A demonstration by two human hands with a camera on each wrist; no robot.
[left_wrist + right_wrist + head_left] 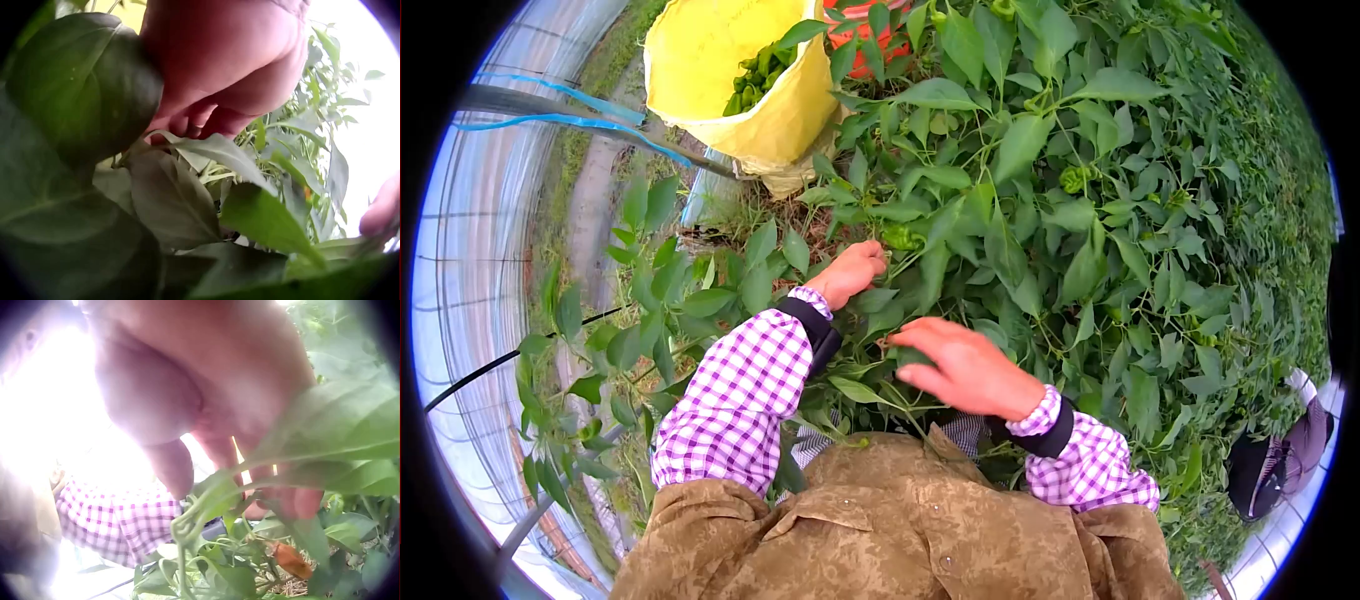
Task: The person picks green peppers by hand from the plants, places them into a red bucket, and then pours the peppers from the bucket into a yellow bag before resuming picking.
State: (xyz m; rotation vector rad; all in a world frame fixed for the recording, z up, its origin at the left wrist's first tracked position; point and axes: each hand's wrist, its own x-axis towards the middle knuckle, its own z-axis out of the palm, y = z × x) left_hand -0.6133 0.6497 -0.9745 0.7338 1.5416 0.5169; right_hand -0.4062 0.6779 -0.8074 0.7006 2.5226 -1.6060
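In the head view my left hand (pixel 850 272) reaches into the pepper plants with its fingers curled. A wrinkled green pepper (pixel 900 237) hangs right beside its fingertips. Leaves hide part of those fingers in the left wrist view, and I cannot tell whether they hold anything. Nearer my body, the right hand (pixel 970 368) is stretched over the foliage, thumb apart from loosely bent fingers. Leaves and bent green stems (pixel 181 534) overlap its fingertips in the right wrist view. Below them shows a small orange, shrivelled-looking piece (pixel 292 561).
A yellow sack (pixel 785 140) holding several green peppers stands at the upper left, beside a red container (pixel 870 45). Dense pepper plants (pixel 1100 230) fill the right side. A pole with blue strips (pixel 600 125) crosses at left, near the plastic sheeting (pixel 485 240).
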